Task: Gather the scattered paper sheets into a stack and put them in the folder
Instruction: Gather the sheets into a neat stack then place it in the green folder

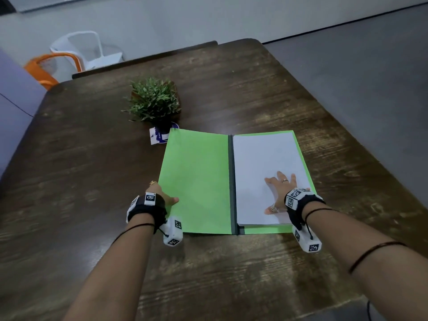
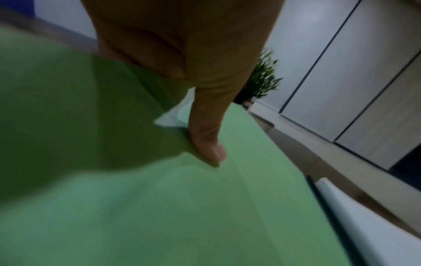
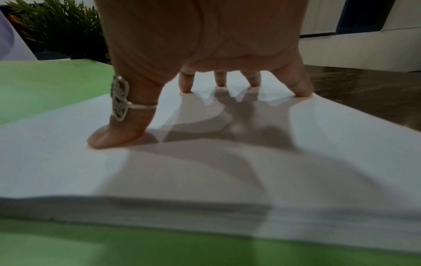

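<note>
Worktop (image 1: pixel 231 75): dark wood grain, rounded corners, carrying everything listed. Folder (image 1: pixel 196 181): green, lying open and flat near the front middle of the worktop, dark spine (image 1: pixel 232 181) running down its centre; taken here as the landmark. Paper stack (image 1: pixel 266 163): white sheets squared up on the folder's right half, green margin showing along the far, right and near edges; the right wrist view shows the layered near edge of the stack (image 3: pixel 205 225) sitting on the green cover. Plant (image 1: pixel 154 100): small, green, bushy, just beyond the folder's far left corner, well clear of the stack. Label (image 1: pixel 159 136): white and blue card at the plant's base, touching or nearly touching the folder's far left corner. Right hand (image 1: pixel 280 191): on the near part of the stack, over the folder's right half, grip spread wide, fingertips (image 3: pixel 185 89) and ringed thumb (image 3: pixel 118 133) pressing down on the top sheet. Left hand (image 1: pixel 159 193): at the folder's left edge, near end, grip pinching the left cover, thumb (image 2: pixel 208 136) on top of the green surface, the other fingers hidden under the edge.
</note>
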Demonstrator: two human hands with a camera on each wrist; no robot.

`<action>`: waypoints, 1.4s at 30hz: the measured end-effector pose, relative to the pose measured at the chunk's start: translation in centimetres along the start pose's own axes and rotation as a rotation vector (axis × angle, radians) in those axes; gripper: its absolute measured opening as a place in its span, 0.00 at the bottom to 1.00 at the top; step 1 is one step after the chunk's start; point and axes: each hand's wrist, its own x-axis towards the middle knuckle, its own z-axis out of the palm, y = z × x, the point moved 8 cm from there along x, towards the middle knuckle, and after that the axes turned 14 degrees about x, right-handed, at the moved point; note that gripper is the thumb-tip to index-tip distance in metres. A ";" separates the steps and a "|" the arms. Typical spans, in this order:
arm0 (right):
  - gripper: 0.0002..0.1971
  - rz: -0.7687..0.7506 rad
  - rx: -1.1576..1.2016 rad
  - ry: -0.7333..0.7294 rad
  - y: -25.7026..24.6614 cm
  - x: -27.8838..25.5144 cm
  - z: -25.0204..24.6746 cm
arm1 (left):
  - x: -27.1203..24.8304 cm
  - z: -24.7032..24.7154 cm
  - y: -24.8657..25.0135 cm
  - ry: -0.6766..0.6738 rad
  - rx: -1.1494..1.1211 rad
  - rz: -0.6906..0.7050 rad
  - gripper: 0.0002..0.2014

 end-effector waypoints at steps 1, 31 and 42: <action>0.60 -0.008 -0.008 -0.001 -0.1 0.1 0.0 | -0.4 -0.8 0.5 0.026 -0.013 0.038 0.36; 0.17 -0.015 0.684 0.367 13.4 -3.8 -6.3 | -20.8 11.2 32.5 -0.118 0.213 0.630 0.33; 0.21 0.076 0.497 0.299 12.5 -1.6 -5.0 | -18.8 15.4 33.4 -0.078 0.545 0.806 0.27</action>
